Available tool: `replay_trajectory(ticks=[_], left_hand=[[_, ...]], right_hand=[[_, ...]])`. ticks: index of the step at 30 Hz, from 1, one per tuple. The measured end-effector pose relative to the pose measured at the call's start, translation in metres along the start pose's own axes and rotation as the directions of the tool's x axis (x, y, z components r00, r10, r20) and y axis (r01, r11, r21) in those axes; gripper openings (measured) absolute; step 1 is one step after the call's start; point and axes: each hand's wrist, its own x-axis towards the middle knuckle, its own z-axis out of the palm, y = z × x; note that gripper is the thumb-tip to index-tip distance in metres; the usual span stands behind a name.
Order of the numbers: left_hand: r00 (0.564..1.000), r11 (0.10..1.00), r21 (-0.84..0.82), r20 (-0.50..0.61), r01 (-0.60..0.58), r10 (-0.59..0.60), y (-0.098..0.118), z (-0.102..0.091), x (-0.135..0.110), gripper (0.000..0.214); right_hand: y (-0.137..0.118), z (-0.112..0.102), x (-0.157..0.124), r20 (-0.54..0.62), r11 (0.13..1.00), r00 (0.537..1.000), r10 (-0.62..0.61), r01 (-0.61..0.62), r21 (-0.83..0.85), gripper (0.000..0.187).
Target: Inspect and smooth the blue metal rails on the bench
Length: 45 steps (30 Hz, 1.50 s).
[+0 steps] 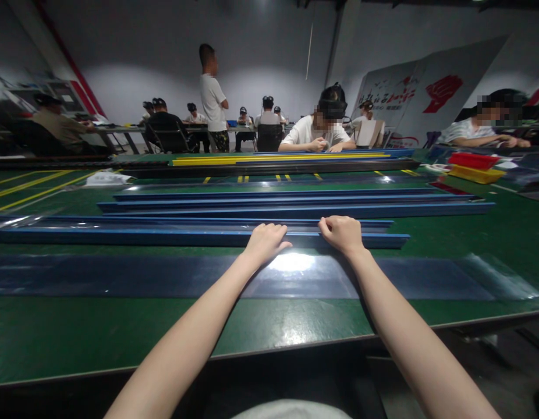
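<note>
Both my hands rest on the nearest long blue strip (121, 236), which lies across the green table (77, 331). My left hand (265, 241) has its fingers curled over the strip's near edge. My right hand (341, 233) grips the same strip a little to the right, fingers bent over its top. A dark, glossy plastic sheet (404, 279) lies flat on the table just in front of the strip, under my wrists.
More long blue strips (295, 203) lie parallel farther back, then black and yellow ones (278, 158). Red and yellow trays (475, 166) stand at the far right. Several people sit at tables beyond; one person (212, 96) stands. The table's front edge runs near me.
</note>
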Motion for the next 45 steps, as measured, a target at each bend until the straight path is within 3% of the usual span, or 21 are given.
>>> replay_trajectory(ticks=[7, 20, 31, 45], left_hand=[[0.998, 0.998, 0.032, -0.039, -0.049, 0.050, -0.001, 0.002, -0.001, 0.028], [0.993, 0.997, 0.049, -0.095, -0.065, 0.069, 0.000, 0.007, -0.002, 0.029], [0.994, 0.999, 0.005, -0.101, -0.032, 0.032, 0.002, 0.006, -0.002, 0.028], [0.996, 0.999, 0.013, -0.086, -0.033, 0.034, -0.001, 0.000, -0.002, 0.029]], right_hand=[[-0.012, -0.004, -0.001, 0.040, 0.997, 0.997, -0.073, 0.072, 0.013, 0.042], [-0.036, 0.007, -0.006, -0.118, 0.982, 0.979, -0.164, 0.174, 0.079, 0.039], [-0.035, 0.021, -0.005, -0.297, 0.976, 0.936, -0.188, 0.212, 0.050, 0.039], [-0.029, 0.021, -0.005, -0.327, 0.957, 0.917, -0.228, 0.274, 0.100, 0.041]])
